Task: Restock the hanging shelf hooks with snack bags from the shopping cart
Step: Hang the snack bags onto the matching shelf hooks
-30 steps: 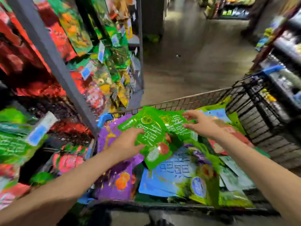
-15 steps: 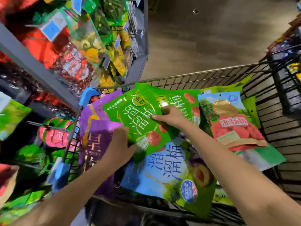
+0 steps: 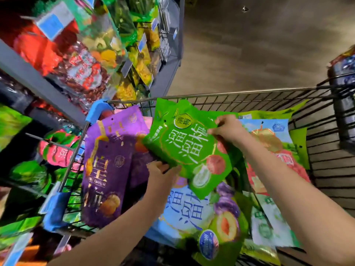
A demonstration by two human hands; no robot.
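Glossy green plastic snack bag (image 3: 184, 143) was held flat above bag pile, near far left corner of wire shopping cart (image 3: 230, 92). Left hand (image 3: 163, 175) gripped its near edge, right hand (image 3: 228, 129) pinched its right edge. Two-handed hold likely steadied floppy bag before metal shelf hooks (image 3: 38, 137) beyond cart's left edge.

The green bag (image 3: 184, 148) reads 溜溜梅 in white. The blue bag (image 3: 184, 210) at the shopping cart's (image 3: 230, 92) near edge bears the same characters.
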